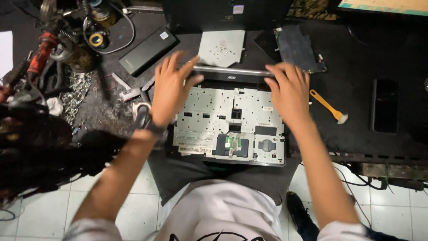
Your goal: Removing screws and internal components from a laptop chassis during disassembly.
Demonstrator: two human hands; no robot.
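Observation:
An opened laptop chassis (229, 127) lies upside-in on the dark workbench, its silver metal inner plate with black patches facing up. My left hand (169, 89) rests on its far left corner, fingers spread over the hinge bar (232, 71). My right hand (290, 91) presses on the far right corner, fingers curled over the same bar. Both hands grip the edges of the chassis.
A grey drive cover plate (221, 47) and a dark circuit board (296, 47) lie behind the laptop. A black battery (147, 50) sits at back left near tangled cables and tools (67, 40). An orange-handled brush (329, 106) and a black phone (384, 105) lie right.

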